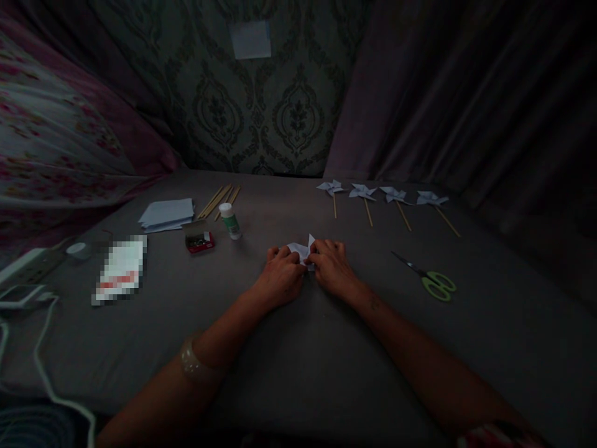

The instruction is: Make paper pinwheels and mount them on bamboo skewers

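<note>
Both my hands rest on the grey table (298, 361) at its middle, fingers curled around a small piece of white folded paper (302, 250). My left hand (280, 277) pinches its left side and my right hand (332, 267) pinches its right side. One paper corner sticks up between the hands. Much of the paper is hidden under my fingers.
Several finished white paper pinwheels on sticks (387, 198) lie in a row at the back right. Green-handled scissors (431, 281) lie to the right. At the back left are a glue bottle (230, 220), a red pin box (199, 240), wooden sticks (219, 200), a paper stack (166, 214), and a power strip (28, 267).
</note>
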A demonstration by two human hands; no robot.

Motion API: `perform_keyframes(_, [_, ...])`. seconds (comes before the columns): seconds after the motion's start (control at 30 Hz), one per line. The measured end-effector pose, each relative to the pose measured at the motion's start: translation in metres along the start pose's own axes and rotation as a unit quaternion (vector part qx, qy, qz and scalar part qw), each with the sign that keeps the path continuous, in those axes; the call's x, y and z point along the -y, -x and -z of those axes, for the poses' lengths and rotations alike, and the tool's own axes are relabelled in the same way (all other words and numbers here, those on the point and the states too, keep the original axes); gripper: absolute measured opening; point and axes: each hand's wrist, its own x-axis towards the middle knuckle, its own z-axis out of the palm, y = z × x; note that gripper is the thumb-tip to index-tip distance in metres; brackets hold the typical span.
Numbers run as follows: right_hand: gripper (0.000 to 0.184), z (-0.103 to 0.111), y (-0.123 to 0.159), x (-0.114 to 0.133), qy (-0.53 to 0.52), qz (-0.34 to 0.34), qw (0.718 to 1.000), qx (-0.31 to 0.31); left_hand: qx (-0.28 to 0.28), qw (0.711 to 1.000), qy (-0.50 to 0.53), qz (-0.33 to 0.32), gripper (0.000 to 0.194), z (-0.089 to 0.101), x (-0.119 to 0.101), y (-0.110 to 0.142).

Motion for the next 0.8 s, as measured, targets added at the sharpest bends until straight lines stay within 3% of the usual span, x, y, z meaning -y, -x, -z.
perform_keyframes(0.17, [0.029, -0.004, 0.004, -0.003, -0.031, -0.011, 0.999, -0.026, 0.015, 1.000, -0.016, 0.012, 0.027, 0.004, -0.003, 0.000])
perform_keyframes(0.33, [0.033, -0.009, 0.006, -0.009, -0.100, -0.114, 0.980, -0.129, 0.017, 0.999, -0.023, 0.015, 0.029, 0.004, -0.003, 0.001])
perform_keyframes(0.4, [0.033, -0.010, 0.006, -0.008, -0.103, -0.124, 0.975, -0.153, 0.009, 1.000, -0.021, 0.011, 0.029, 0.002, -0.002, 0.001])
perform_keyframes(0.67, [0.029, -0.011, 0.010, -0.003, -0.082, -0.087, 0.984, -0.133, -0.044, 0.998, 0.036, 0.036, 0.029, -0.004, 0.008, 0.000])
perform_keyframes(0.8, [0.030, -0.011, 0.011, -0.002, -0.063, -0.069, 0.988, -0.122, -0.097, 0.984, 0.070, 0.129, 0.027, -0.001, 0.013, -0.001])
